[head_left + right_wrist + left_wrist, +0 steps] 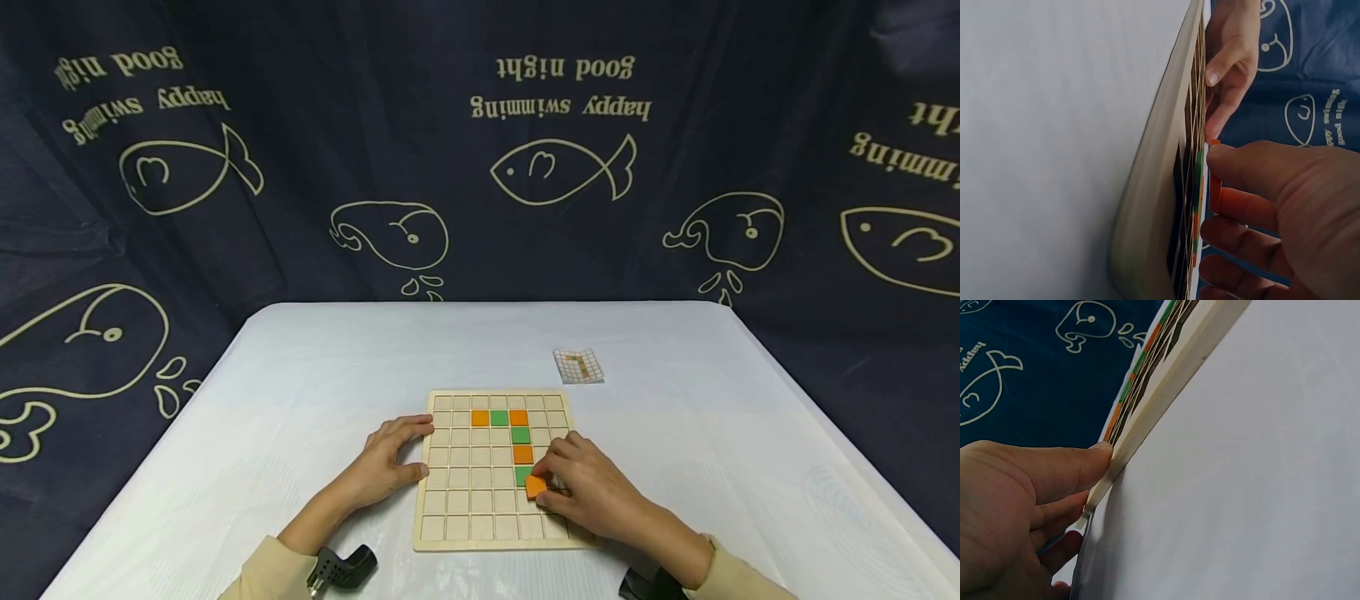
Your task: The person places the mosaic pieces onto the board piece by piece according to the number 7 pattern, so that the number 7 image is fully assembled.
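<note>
A wooden grid board (458,502) lies on the table, with orange and green square tiles set in some cells. They form a short row near the top and a column running down from its right end. Between thumb and fingers, my right hand (596,492) pinches an orange square tile (535,487). This tile is tilted over the cell below the lowest green tile (522,476), partly overlapping that tile's corner. In the right wrist view the held tile (1215,195) shows edge-on above the board. My left hand (381,468) touches the board's left edge with thumb and fingertips, fingers loosely extended.
A small paper card (578,367) printed with a coloured grid pattern lies behind the board. White cloth covers the table (337,358). Dark fabric (300,108) with fish drawings hangs behind. Black wrist devices (347,568) are near both sleeves.
</note>
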Available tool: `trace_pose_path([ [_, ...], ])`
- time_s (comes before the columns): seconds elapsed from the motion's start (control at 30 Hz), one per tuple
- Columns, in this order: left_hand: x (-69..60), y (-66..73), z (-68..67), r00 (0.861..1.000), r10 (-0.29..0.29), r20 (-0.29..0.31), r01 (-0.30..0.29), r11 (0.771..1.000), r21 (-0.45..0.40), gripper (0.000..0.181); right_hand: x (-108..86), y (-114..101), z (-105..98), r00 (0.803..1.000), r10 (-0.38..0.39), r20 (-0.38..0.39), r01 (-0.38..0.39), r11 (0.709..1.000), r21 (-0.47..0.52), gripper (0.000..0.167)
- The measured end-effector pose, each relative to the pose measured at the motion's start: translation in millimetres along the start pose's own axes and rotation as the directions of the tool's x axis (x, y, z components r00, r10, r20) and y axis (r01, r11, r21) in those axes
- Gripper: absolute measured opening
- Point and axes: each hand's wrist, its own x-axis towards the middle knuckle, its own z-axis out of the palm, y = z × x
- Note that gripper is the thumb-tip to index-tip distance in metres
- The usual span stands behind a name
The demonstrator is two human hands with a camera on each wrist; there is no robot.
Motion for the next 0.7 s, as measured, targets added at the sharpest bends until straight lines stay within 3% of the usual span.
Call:
trace_pose_path([
  [0.37,-0.7,1.1,-0.1,1.000,-0.016,0.010,0.016,1.000,-0.010,0.054,0.0,-5.9,3.3,0.999,-0.054,-0.006,0.053,0.998,-0.014,0.023],
  [0.7,-0.4,0.5,-0.2,1.000,-0.008,0.011,0.008,1.000,-0.006,0.054,-1.1,-5.2,7.4,0.988,-0.136,-0.078,0.133,0.990,-0.043,0.024],
])
